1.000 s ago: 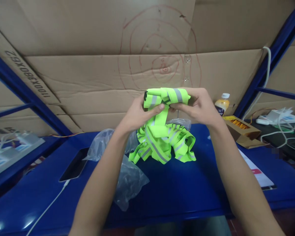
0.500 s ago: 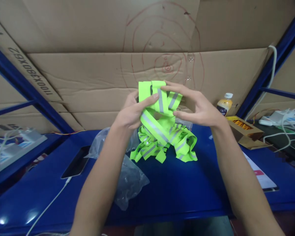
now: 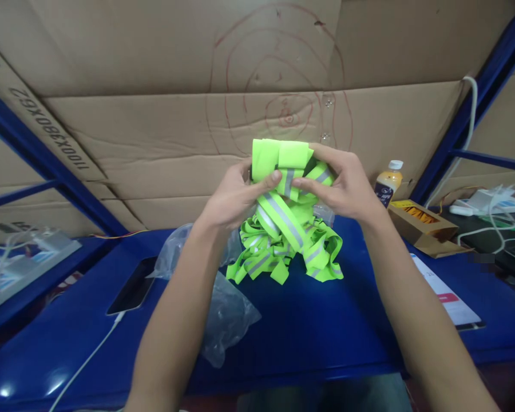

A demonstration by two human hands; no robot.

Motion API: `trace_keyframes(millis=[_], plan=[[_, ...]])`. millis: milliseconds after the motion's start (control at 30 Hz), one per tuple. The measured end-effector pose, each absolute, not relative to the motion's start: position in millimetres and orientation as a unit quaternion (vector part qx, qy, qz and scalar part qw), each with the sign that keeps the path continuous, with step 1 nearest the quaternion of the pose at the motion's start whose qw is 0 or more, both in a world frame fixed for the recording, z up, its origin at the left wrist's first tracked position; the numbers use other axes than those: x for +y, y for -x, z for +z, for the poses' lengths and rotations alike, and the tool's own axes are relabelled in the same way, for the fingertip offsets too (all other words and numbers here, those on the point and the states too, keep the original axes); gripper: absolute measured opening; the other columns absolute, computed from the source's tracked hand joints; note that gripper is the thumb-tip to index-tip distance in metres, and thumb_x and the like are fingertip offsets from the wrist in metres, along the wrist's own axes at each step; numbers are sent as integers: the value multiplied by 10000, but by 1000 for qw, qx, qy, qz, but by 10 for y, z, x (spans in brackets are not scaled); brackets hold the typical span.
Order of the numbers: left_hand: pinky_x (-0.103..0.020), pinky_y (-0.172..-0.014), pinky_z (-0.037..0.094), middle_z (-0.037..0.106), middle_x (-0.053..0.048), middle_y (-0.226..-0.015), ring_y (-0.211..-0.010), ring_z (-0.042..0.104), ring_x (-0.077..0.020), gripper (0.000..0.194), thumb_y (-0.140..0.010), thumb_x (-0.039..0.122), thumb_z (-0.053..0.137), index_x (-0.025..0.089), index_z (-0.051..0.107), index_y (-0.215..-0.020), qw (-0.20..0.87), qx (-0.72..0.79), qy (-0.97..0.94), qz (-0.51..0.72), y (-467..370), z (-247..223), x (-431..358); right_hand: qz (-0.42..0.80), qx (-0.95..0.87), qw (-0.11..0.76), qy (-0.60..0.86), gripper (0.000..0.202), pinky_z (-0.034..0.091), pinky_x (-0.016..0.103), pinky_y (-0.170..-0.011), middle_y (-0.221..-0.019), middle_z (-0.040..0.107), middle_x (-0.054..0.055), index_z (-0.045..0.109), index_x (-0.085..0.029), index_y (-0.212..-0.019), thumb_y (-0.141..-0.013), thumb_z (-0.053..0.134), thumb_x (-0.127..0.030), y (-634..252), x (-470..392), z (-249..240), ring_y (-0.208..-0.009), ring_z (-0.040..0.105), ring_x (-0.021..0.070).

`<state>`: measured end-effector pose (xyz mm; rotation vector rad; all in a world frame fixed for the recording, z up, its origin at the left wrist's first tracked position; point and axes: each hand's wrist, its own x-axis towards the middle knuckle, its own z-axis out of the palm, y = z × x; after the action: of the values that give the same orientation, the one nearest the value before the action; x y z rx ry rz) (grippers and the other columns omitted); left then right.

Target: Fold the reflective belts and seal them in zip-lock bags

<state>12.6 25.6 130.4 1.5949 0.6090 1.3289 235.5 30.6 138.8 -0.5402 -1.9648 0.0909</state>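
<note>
Both hands hold a bunched, folded length of neon-yellow reflective strap (image 3: 278,157) with grey stripes, raised above the blue table. My left hand (image 3: 236,194) grips its left side, the thumb lying across the front and the other fingers mostly hidden behind. On the right side, my right hand (image 3: 343,180) pinches the folds, its thumb in front and its fingers behind the upper edge. Loose strap runs down from the hands into a tangled pile of the same strap (image 3: 261,260) on the table.
A clear plastic bag (image 3: 227,320) lies left of the pile, beside a phone (image 3: 133,286) on a white cable. To the right are a juice bottle (image 3: 388,182), an open cardboard box (image 3: 424,226) and a tablet-like screen (image 3: 450,297). Cardboard (image 3: 154,126) lines the back.
My right hand has closed in on the strap, its thumb moving left onto the folds. The top of the bundle now shows a fold lying over its front. The view has shifted slightly.
</note>
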Motion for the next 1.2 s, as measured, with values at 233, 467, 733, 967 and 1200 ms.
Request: trace_keyframes(millis=[233, 467, 733, 967, 1200], plan=[[-397, -739, 688, 825, -114, -1073, -1031, 814, -351, 693, -765, 817, 843, 249, 777, -1156, 557, 223, -666, 443, -41, 1219, 398, -29, -818, 525, 233, 511, 570, 488, -1129, -1361, 792, 71, 741, -263, -1412, -968, 750, -515, -2302, 288, 1350, -1255, 741, 351], [-488, -830, 706, 812, -115, -1061, -1121, 786, -379, 771, -834, 927, 662, 220, 775, -1119, 579, 199, -633, 474, 15, 1357, 375, -70, -844, 500, 184, 390, 541, 527, -1172, -1444, 760, 32, 790, -338, -1345, -1016, 590, -280, -2212, 441, 1256, -1342, 700, 300], [-370, -907, 675, 816, -129, -1169, -1056, 805, -304, 559, -638, 285, 1041, 151, 764, -1105, 515, 239, -614, 548, 57, 1302, 397, 38, -862, 480, 157, 391, 472, 552, -1245, -1522, 705, 104, 782, -275, -1292, -919, 751, -390, -2272, 410, 1290, -1454, 623, 329], [-314, -833, 623, 766, -74, -1145, -1020, 746, -244, 637, -662, 336, 1047, 199, 735, -1200, 360, 198, -744, 528, 24, 1261, 391, 140, -833, 480, 236, 746, 604, 462, -1006, -1270, 758, 86, 689, -229, -1299, -718, 964, -607, -2392, 469, 1302, -1137, 704, 305], [-408, -1049, 601, 789, -87, -1233, -1176, 734, -287, 608, -711, 442, 1028, 200, 769, -1206, 208, 189, -765, 580, -66, 1264, 401, 278, -778, 533, 180, 525, 612, 370, -876, -1040, 778, 15, 760, -229, -1083, -686, 1013, -461, -2363, 527, 1260, -921, 706, 219]])
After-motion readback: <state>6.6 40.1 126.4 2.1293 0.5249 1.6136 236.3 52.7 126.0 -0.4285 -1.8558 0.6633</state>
